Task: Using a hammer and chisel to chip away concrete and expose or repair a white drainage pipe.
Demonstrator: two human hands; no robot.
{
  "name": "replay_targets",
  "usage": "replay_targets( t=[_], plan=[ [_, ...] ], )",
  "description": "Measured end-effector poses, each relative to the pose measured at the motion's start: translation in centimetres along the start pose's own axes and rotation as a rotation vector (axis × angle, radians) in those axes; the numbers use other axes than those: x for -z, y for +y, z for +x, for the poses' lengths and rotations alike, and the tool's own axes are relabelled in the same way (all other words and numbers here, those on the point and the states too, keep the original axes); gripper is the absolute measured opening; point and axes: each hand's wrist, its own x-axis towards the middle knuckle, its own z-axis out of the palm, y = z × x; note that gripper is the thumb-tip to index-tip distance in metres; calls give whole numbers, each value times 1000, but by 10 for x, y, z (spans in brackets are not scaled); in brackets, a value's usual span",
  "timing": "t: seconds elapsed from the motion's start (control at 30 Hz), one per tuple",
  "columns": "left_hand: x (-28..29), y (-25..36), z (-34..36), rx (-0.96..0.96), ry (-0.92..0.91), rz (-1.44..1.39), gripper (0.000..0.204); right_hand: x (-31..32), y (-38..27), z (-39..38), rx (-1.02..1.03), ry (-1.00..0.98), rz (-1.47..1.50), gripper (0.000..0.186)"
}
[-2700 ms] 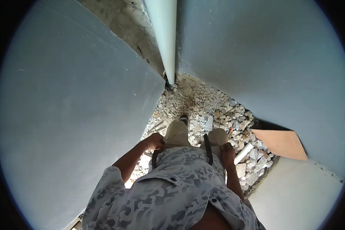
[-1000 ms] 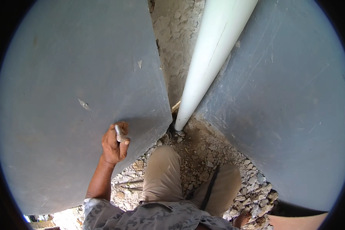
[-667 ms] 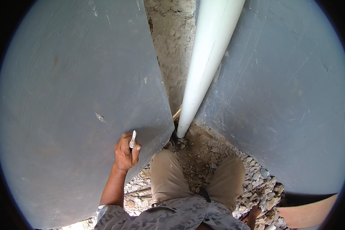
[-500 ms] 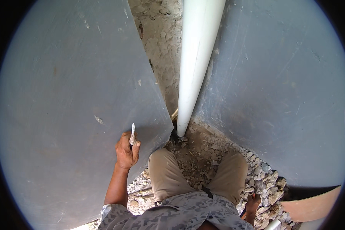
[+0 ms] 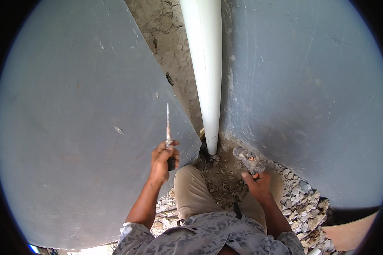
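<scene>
My left hand (image 5: pixel 161 162) is wrapped round the dark handle of a slim pointed chisel (image 5: pixel 168 123). Its narrow metal blade points up and away from me, and the shank looks rusty and smeared with something whitish. On the right, my right hand (image 5: pixel 259 183) grips a hammer (image 5: pixel 247 158), whose head is crusted with grey dirt and a little blurred. The hammer is over my right knee, near the foot of a white pipe (image 5: pixel 206 76). Both tools are held in the air, apart from each other. Most of the hammer's handle is hidden by my fingers.
Large smooth grey panels stand to the left (image 5: pixel 81 127) and right (image 5: pixel 302 93). Between them, behind the pipe, is a rough earthen surface (image 5: pixel 168 46). Broken stones (image 5: pixel 302 204) lie around my knees. A curved tan piece (image 5: pixel 349 231) sits at the lower right.
My right hand has come up from the stones at the lower right, bringing the hammer into view. My left hand has shifted right, and more of the chisel's blade shows.
</scene>
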Motion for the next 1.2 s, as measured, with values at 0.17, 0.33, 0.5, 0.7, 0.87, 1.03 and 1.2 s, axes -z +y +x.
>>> replay_targets(
  t=[0.17, 0.33, 0.5, 0.7, 0.87, 1.03, 1.2],
  plan=[
    [-60, 2, 31, 58, -128, -295, 29, -26, 13, 25, 459, -53, 90, 27],
    [-77, 13, 79, 93, -303, -449, 27, -38, 11, 28, 487, -30, 43, 29],
    [-78, 15, 108, 65, -221, -612, 27, -38, -5, 36, 516, -24, 130, 12],
    [-85, 24, 114, 22, -183, -680, 26, -53, -1, 53, 597, 84, 174, 11],
    [-82, 35, 118, 33, -161, -744, 27, -70, -15, 88, 892, 164, 321, 30],
    [-66, 43, 118, 48, -186, -721, 26, -92, -46, 95, 584, 149, -38, 30],
    [-69, 48, 112, 62, -164, -688, 27, -86, -52, 88, 815, 178, -158, 24]
  ],
)
